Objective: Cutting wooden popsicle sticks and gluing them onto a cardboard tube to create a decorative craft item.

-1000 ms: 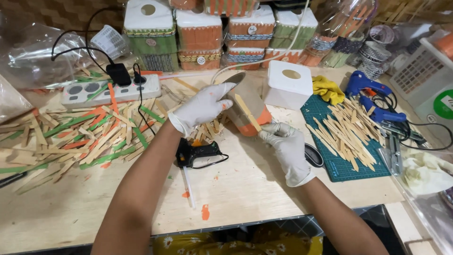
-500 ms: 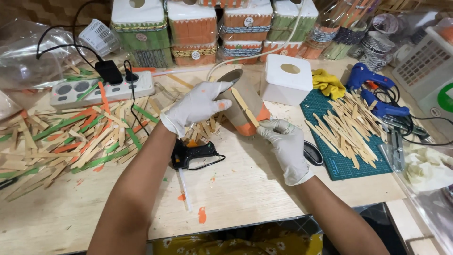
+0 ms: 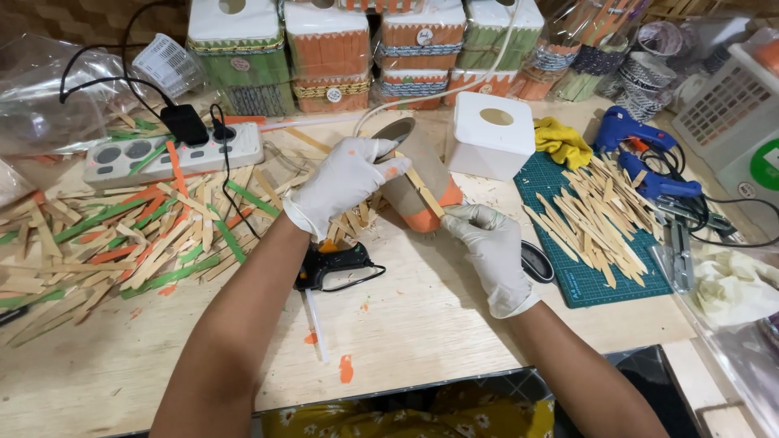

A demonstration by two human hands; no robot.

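Note:
Both my hands wear white gloves. My left hand (image 3: 345,180) grips the open top end of a cardboard tube (image 3: 419,172) that lies tilted on the wooden table (image 3: 422,324). The tube's lower end is orange. A plain wooden stick (image 3: 423,191) lies along the tube's side, and my right hand (image 3: 487,247) pinches that stick's lower end against the tube. A black glue gun (image 3: 334,265) lies on the table just below my left wrist.
A heap of plain, green and orange sticks (image 3: 122,235) covers the left. A white power strip (image 3: 174,154) sits behind it. A white box (image 3: 492,134) stands right of the tube. A green cutting mat (image 3: 584,272) holds plain sticks; blue glue guns (image 3: 637,146) lie beyond.
The view has shifted slightly. My hands stay on the tube and stick, with my right hand pressing a little lower along the stick.

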